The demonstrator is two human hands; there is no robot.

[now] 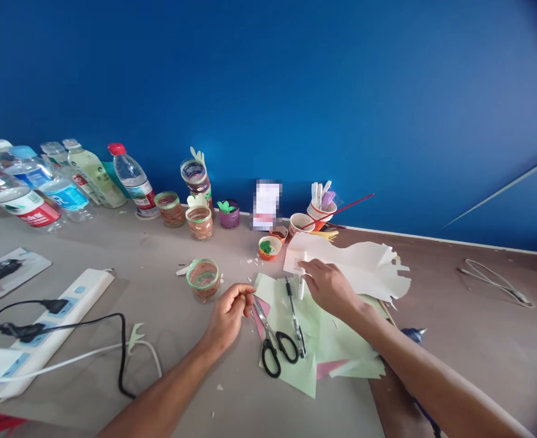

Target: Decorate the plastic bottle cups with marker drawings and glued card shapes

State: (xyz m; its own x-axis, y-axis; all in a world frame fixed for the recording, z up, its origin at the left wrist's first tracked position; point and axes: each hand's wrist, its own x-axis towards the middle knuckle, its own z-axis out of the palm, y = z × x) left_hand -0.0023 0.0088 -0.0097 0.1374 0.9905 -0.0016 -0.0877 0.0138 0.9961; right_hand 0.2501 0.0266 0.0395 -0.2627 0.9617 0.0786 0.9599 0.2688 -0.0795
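Left grip [232, 311] is pinched narrow by the tips of the scissors [265, 319], any contents too small to tell, while the right grip [329, 286], hold unclear, meets 1 white tube [301, 287] near the pen [295, 317].

Left hand [229, 313]: fingers [243, 290] curled inward. Right hand [329, 285]: palm down, farther forward, forearm [414, 362] slanting.

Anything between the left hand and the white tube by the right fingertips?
Yes, low: the black pen lies on the pale green paper, its upper end between the left hand and the white tube. The scissors start right beside that hand; nothing upright shows between.
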